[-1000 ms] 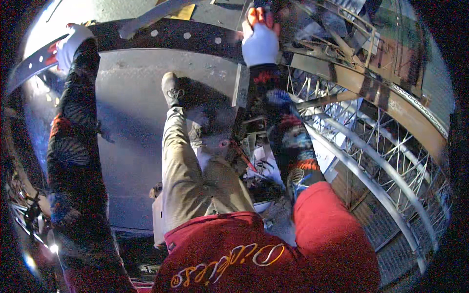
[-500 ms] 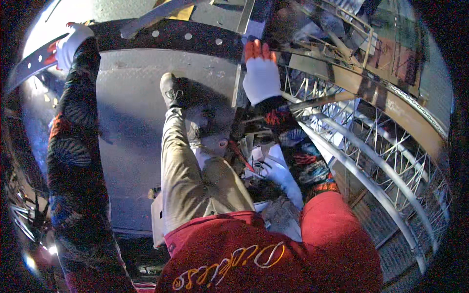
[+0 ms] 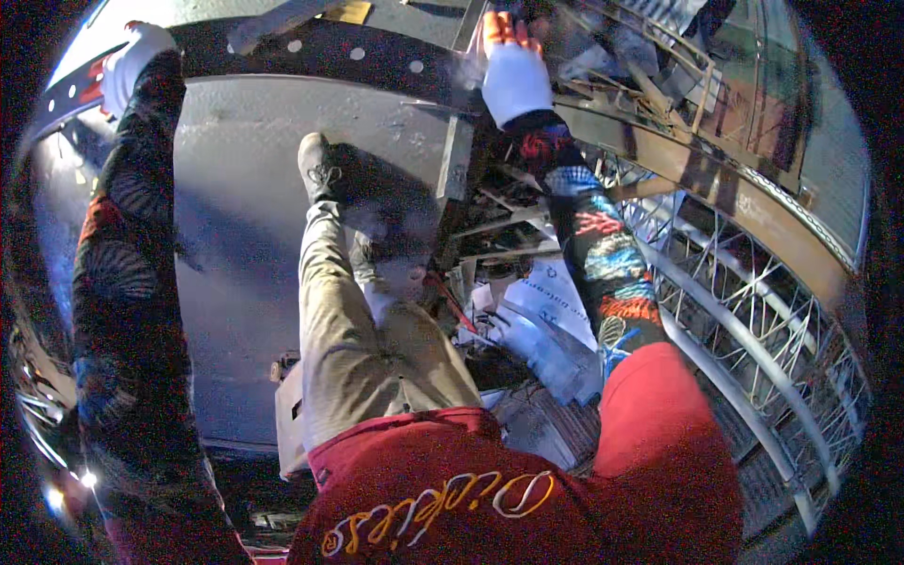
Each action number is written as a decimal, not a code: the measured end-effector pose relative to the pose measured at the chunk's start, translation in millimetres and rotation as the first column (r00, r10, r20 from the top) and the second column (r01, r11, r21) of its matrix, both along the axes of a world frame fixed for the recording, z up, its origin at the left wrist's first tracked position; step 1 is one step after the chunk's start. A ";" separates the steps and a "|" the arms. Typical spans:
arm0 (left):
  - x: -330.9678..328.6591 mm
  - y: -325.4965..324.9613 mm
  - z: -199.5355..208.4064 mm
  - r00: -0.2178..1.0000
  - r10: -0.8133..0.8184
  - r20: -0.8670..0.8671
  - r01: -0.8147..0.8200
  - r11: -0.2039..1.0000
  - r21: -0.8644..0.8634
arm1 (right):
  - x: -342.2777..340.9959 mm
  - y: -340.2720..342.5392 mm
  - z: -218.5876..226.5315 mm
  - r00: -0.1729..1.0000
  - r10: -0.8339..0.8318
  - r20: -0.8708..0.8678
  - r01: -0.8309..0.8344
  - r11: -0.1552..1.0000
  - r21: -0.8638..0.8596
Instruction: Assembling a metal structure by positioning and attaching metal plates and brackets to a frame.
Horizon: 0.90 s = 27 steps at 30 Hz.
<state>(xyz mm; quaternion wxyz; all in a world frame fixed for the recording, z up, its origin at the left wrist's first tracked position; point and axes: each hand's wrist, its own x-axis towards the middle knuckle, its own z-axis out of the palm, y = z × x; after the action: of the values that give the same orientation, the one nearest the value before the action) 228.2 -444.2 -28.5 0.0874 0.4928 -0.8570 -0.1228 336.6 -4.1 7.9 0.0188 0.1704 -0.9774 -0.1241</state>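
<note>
A long dark metal bar [image 3: 388,61] with a row of round holes runs across the far side, curved by the lens. My left hand [image 3: 141,61], in a white glove with red fingers, grips the bar near its left end; the fingers wrap its edge and are partly hidden. At the right part of the bar, my right hand [image 3: 516,80] reaches far forward in the same kind of glove. Its fingers are stretched out, over a bluish metal piece beyond the bar. Whether the fingertips touch it I cannot tell. A narrower metal strip [image 3: 282,24] lies across the bar.
A grey metal surface [image 3: 235,169] spreads below the bar, with my shoe [image 3: 318,165] beside it. To the right stand white lattice trusses [image 3: 725,330] and a brown beam [image 3: 744,193]. Scrap and papers [image 3: 546,301] lie beside my legs; more scrap [image 3: 650,75] sits far right.
My right hand has moved farther forward and slightly right, and its arm has straightened. The left hand keeps its grip on the bar. The whole view has shifted slightly.
</note>
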 end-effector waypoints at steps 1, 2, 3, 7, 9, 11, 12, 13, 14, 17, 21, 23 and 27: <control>-0.8 -0.8 -4.8 1.000 -0.003 -0.008 0.002 1.000 -0.006 | 7.4 0.7 -5.1 1.000 -0.010 -0.017 0.009 1.000 -0.025; 0.7 -6.4 -6.6 1.000 0.001 -0.011 -0.002 1.000 -0.021 | 30.6 -5.3 -15.3 1.000 -0.003 -0.024 0.003 1.000 -0.019; -0.6 -5.1 -9.3 1.000 0.000 -0.017 0.000 1.000 -0.020 | 58.0 -10.3 -13.9 0.999 0.002 -0.038 -0.001 1.000 0.006; 1.1 -11.2 -9.0 0.999 -0.009 -0.033 0.007 0.999 -0.048 | 57.8 -19.6 2.5 0.996 -0.013 0.085 0.003 0.994 0.107; 5.3 -17.1 -13.4 0.997 -0.032 -0.067 0.028 0.998 -0.061 | 5.3 -18.1 -0.6 0.999 -0.039 0.027 0.037 0.997 0.068; 1.3 -19.2 -15.9 1.000 -0.010 0.017 0.011 0.999 -0.041 | -19.7 -23.1 17.1 0.984 0.037 -0.174 -0.030 0.999 0.039; 3.8 -20.8 -18.8 1.000 -0.016 0.013 0.017 0.999 -0.048 | -18.7 -31.6 30.1 0.906 -0.229 0.357 0.175 0.969 0.176; 0.3 -15.9 -19.5 0.999 -0.032 0.000 0.032 0.998 -0.047 | 8.1 -8.9 -10.7 0.996 0.045 -0.074 -0.027 0.972 0.233; 2.0 -21.7 -19.5 1.000 -0.021 0.000 0.021 0.998 -0.059 | 43.7 -15.7 -19.4 0.998 0.062 -0.003 -0.060 0.981 0.186; 5.9 -16.3 -12.1 0.999 0.031 0.015 -0.029 0.996 -0.085 | 65.3 -26.4 -5.8 0.994 0.062 0.087 -0.075 0.986 0.150; -4.5 -19.2 -16.5 0.996 -0.061 0.059 0.059 0.998 0.028 | -11.0 2.4 -2.0 1.000 0.025 0.014 -0.026 0.998 0.054; 7.7 -8.7 -3.6 0.998 -0.050 0.040 0.046 0.993 0.108 | 11.0 -15.2 -1.5 0.996 0.080 -0.038 -0.075 0.988 0.136; -13.4 -24.5 -36.4 0.993 0.085 -0.077 -0.093 0.991 -0.100 | 72.3 -17.5 -6.9 0.987 0.111 0.115 -0.123 0.987 0.101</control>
<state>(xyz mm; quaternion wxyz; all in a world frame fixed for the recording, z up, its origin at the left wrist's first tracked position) 214.8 -468.7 -64.9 0.1491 0.5205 -0.8357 -0.0920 408.8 -21.6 1.0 -0.0366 0.2347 -0.9571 -0.1660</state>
